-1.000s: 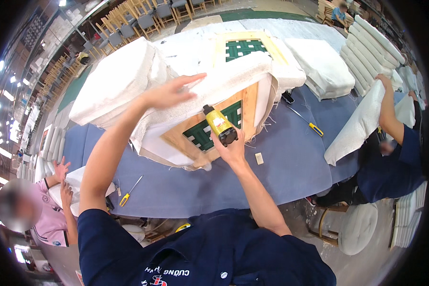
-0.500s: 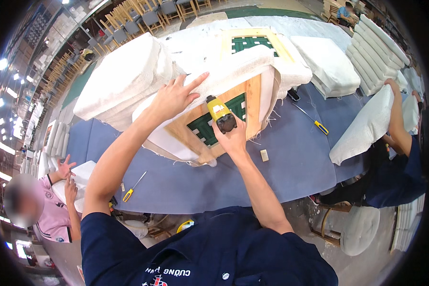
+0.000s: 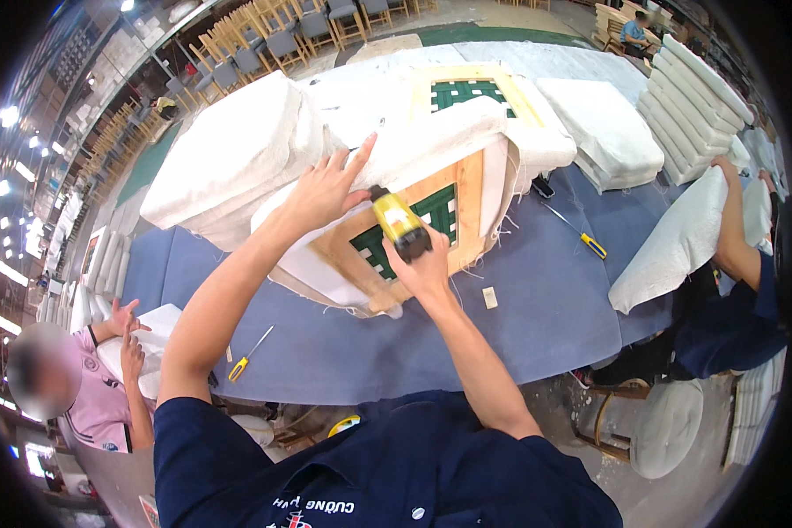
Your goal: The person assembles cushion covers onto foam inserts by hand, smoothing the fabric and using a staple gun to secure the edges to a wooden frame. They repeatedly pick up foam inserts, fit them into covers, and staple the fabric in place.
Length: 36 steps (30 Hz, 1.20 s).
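Observation:
A seat cushion on a wooden frame [image 3: 471, 189] stands tilted on edge on the blue-grey table, its underside toward me. Green webbing [image 3: 438, 214] shows in the frame's opening, and off-white fabric [image 3: 449, 128] with frayed edges wraps around it. My right hand [image 3: 427, 266] is closed around a yellow and black staple gun [image 3: 396, 218]; the grip itself is mostly hidden. The gun's nose points at the upper left part of the frame, close to my left thumb. My left hand [image 3: 324, 189] lies on the fabric edge, fingers stretched out and thumb apart.
White cushions [image 3: 224, 154] lie at the left, with another framed seat [image 3: 510, 88] behind. Screwdrivers [image 3: 592, 245] [image 3: 239, 368] and a small beige block [image 3: 489, 297] lie on the table [image 3: 554, 321]. One co-worker [image 3: 735, 299] holds a cushion at right; another sits left.
The staple gun and my right hand have shifted slightly left and down along the frame. My left hand stays on the fabric, its fingers slightly moved. The view has tilted a little.

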{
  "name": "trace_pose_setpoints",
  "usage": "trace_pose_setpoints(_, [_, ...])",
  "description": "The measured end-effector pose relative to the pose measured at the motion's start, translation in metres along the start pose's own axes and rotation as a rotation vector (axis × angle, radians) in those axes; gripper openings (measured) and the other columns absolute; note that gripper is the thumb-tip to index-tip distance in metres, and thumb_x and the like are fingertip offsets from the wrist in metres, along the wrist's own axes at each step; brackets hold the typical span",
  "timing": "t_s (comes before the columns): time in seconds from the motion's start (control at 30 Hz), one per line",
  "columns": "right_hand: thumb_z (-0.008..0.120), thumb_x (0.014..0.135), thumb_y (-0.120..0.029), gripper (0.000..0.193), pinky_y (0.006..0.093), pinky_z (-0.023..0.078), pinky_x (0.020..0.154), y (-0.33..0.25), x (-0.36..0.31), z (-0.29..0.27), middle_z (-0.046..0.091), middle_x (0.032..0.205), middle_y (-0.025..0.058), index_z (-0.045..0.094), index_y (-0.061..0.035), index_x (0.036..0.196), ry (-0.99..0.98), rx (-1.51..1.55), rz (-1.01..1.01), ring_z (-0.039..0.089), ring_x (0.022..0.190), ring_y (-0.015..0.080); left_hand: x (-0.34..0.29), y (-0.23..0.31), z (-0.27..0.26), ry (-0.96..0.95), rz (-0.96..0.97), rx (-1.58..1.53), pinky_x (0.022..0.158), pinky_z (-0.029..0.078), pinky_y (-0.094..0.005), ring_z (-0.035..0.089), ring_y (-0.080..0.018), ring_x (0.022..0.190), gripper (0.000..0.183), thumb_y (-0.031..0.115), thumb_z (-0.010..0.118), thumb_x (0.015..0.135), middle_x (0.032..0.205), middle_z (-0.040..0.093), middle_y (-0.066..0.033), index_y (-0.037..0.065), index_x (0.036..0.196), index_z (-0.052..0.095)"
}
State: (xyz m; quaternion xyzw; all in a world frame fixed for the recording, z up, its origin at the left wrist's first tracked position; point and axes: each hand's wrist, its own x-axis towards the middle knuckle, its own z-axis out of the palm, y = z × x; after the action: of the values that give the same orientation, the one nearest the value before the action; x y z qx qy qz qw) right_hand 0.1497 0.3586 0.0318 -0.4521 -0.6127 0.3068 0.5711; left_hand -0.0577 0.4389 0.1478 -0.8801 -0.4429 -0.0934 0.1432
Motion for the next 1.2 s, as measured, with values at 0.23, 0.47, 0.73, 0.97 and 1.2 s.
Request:
trace_pose_setpoints(0.23, [0.089,0.082,-0.029,0.049,0.0492,0.057,0.088,0.019,-0.024,-0.004,0.08,0.101,0.0214,0.075,0.0002,0.119,0.011,0.154,0.177,0.074,0.097,0.0437,-0.006,0.003,-0.005,-0.008,-0.039,-0.045,0.095,0.056,-0.0536,0.067,-0.0432,0.116,0.11,0.046,0.081,0.094,0.133,0.063,-0.0215,0.017,0.177,0.013])
trace_pose_setpoints(0.47, [0.085,0.087,-0.027,0.049,0.0537,0.059,0.088,0.086,-0.084,-0.112,0.08,0.107,0.0212,0.07,-0.0099,0.13,-0.246,-0.508,0.546,0.076,0.103,0.0458,-0.019,0.048,-0.028,0.012,-0.25,-0.112,0.101,0.051,-0.0533,0.065,-0.0408,0.121,0.108,0.051,0.077,0.095,0.139,0.064,-0.0231,-0.005,0.169,0.024])
trace_pose_setpoints(0.73, [0.072,0.085,-0.004,0.057,0.0553,0.055,0.096,0.202,-0.181,-0.22,0.077,0.119,0.0249,0.063,-0.0114,0.14,0.057,-0.71,0.565,0.071,0.114,0.0491,-0.039,0.168,-0.053,0.11,-0.249,-0.145,0.108,0.045,-0.0499,0.061,-0.0385,0.127,0.1,0.045,0.083,0.09,0.142,0.064,-0.0213,-0.005,0.164,0.038])
trace_pose_setpoints(0.97, [0.075,0.088,-0.003,0.036,0.0401,0.058,0.09,0.175,-0.201,-0.24,0.081,0.11,0.0128,0.073,-0.0032,0.124,-0.025,-0.295,0.558,0.077,0.1,0.0308,-0.046,0.187,-0.055,0.13,-0.284,-0.123,0.108,0.044,-0.0495,0.06,-0.0354,0.125,0.094,0.045,0.084,0.088,0.138,0.063,-0.0177,-0.004,0.158,0.047])
trace_pose_setpoints(1.2, [0.075,0.094,0.0,0.03,0.0335,0.057,0.09,0.117,-0.233,-0.266,0.079,0.11,0.006,0.073,-0.0009,0.123,0.155,0.275,0.721,0.074,0.1,0.0161,-0.041,0.171,-0.05,0.191,-0.287,-0.112,0.106,0.045,-0.0483,0.06,-0.0337,0.122,0.086,0.049,0.082,0.09,0.133,0.064,-0.0154,-0.003,0.152,0.053])
